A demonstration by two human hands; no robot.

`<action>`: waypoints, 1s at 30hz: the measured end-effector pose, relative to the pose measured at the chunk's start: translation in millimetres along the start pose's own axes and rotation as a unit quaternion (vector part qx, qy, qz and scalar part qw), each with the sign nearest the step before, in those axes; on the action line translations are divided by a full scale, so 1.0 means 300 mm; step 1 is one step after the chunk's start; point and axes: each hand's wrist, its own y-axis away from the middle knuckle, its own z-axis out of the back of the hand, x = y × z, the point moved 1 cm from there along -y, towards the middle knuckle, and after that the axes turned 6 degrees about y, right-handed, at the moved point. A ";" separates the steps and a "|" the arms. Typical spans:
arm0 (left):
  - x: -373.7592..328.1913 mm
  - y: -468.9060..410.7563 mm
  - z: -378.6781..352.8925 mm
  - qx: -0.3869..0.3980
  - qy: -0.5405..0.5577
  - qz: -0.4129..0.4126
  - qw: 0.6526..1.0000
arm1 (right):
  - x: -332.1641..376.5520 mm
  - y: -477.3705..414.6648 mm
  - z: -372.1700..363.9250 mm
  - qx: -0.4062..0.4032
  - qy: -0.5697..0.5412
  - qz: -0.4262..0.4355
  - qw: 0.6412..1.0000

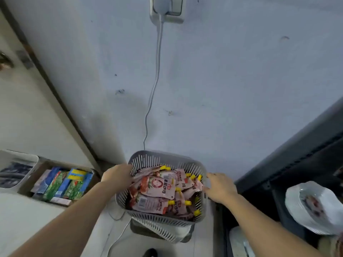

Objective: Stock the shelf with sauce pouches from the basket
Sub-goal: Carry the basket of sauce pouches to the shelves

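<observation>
The grey slatted plastic basket, heaped with pink-red sauce pouches with yellow caps, sits below the pale blue wall. My left hand meets its left rim; I cannot tell whether it grips. My right hand reaches straight-fingered to its right side. A brown cardboard box of cartons sits left.

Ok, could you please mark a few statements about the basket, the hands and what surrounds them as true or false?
1. The basket holds yellow-capped pouches. True.
2. The right hand holds a pouch. False: its fingers are stretched out beside the basket's right side and hold nothing.
3. A white cable runs down the wall towards the basket. True.
4. Both hands are on the basket's left side. False: the left hand is at the left rim, the right hand at the right side.
5. The box of packets stands right of the basket. False: it stands to the left.
</observation>
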 end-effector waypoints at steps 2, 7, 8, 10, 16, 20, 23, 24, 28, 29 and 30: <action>0.020 -0.053 -0.037 -0.006 0.036 0.010 0.999 | -0.002 -0.043 -0.044 0.012 -0.016 -0.012 1.000; 0.081 -0.153 -0.152 -0.002 0.111 0.071 0.991 | 0.003 -0.113 -0.166 0.010 -0.086 -0.085 0.993; 0.090 -0.170 -0.172 -0.006 0.122 0.086 0.989 | 0.004 -0.127 -0.187 0.010 -0.102 -0.104 0.989; 0.100 -0.200 -0.217 -0.002 0.131 0.114 0.985 | 0.004 -0.154 -0.240 0.020 -0.122 -0.131 0.984; 0.099 -0.244 -0.323 -0.040 0.159 0.157 0.974 | 0.026 -0.217 -0.351 0.014 -0.226 -0.181 0.957; 0.120 -0.257 -0.349 -0.069 0.241 0.164 0.954 | 0.041 -0.242 -0.395 -0.039 -0.311 -0.231 0.921; 0.134 -0.261 -0.355 -0.094 0.278 0.149 0.944 | 0.052 -0.263 -0.427 -0.057 -0.375 -0.270 0.885; 0.135 -0.260 -0.354 -0.102 0.288 0.147 0.941 | 0.057 -0.267 -0.435 -0.066 -0.388 -0.285 0.874; 0.138 -0.256 -0.358 -0.112 0.330 0.166 0.923 | 0.071 -0.272 -0.451 -0.096 -0.420 -0.318 0.845; 0.138 -0.257 -0.358 -0.111 0.338 0.168 0.920 | 0.072 -0.273 -0.451 -0.100 -0.425 -0.323 0.840; 0.137 -0.259 -0.357 -0.109 0.345 0.168 0.917 | 0.072 -0.275 -0.453 -0.103 -0.430 -0.328 0.835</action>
